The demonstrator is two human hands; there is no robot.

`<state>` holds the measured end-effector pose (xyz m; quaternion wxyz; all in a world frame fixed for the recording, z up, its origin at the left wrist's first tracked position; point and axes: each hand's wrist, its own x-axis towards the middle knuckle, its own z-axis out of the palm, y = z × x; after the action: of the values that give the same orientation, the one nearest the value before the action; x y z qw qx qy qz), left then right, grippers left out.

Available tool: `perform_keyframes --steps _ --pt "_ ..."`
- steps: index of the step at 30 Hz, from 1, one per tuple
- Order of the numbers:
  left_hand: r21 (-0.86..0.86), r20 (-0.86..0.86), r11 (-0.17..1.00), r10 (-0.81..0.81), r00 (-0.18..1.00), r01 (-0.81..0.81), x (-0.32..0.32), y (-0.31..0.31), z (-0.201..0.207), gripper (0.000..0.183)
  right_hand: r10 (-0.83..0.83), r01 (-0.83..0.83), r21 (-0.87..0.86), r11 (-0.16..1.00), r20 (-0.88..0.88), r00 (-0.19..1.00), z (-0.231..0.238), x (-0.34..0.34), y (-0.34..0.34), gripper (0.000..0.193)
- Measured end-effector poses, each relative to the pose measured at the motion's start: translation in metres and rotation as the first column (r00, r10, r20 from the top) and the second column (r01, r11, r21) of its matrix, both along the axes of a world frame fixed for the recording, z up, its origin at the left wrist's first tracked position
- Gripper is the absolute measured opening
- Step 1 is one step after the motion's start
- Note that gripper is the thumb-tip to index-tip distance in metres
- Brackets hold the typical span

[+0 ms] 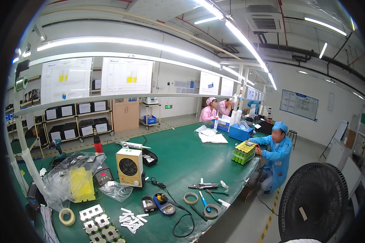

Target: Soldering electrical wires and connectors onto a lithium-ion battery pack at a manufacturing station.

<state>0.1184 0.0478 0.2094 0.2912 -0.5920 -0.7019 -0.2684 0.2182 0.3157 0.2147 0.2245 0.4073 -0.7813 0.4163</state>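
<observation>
Neither of my hands shows in the head view. Nearest on the green bench [178, 156] lie a row of white-and-black cell holder frames [96, 222] and a loose pile of white strips [132, 220]. A soldering iron [163, 198] rests in its blue stand [164, 207], its cable looping over the bench. To the right are rolls of tape [191, 198], a blue pen-like tool [204, 201], pliers [217, 192] and a wire-stripper-like tool [203, 186]. A beige ionizing fan [129, 167] stands upright behind the strips.
A black floor fan [313, 202] stands at the right. Beyond it, a co-worker in blue [277, 156] crouches by the bench edge, hands at a green battery pack [243, 153]. Clear plastic bags [65, 178], a red-and-black bottle-like thing [97, 142] and a drill [56, 146] sit left.
</observation>
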Motion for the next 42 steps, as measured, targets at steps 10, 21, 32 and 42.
perform_keyframes --steps 10,21,32,42 --pt "0.101 -0.045 0.993 -0.064 0.997 0.069 -0.001 0.028 0.003 0.007 -0.389 0.424 0.083 0.902 -0.271 0.881 0.011 0.005 0.015 0.017" --pt "0.107 0.116 0.967 0.217 0.969 -0.23 -0.002 0.017 -0.019 0.008 -0.376 0.345 -0.159 0.925 -0.251 0.892 0.058 0.058 0.028 0.015" --pt "0.131 0.164 0.935 0.307 0.937 -0.329 -0.001 0.011 -0.032 0.011 -0.047 0.505 -0.848 0.159 0.505 0.862 -0.054 -0.002 0.082 0.058" --pt "0.123 0.262 0.921 0.329 0.907 -0.37 0.009 0.017 -0.037 0.009 -0.481 0.883 -0.457 -0.109 0.802 0.356 -0.125 -0.071 0.221 0.034"
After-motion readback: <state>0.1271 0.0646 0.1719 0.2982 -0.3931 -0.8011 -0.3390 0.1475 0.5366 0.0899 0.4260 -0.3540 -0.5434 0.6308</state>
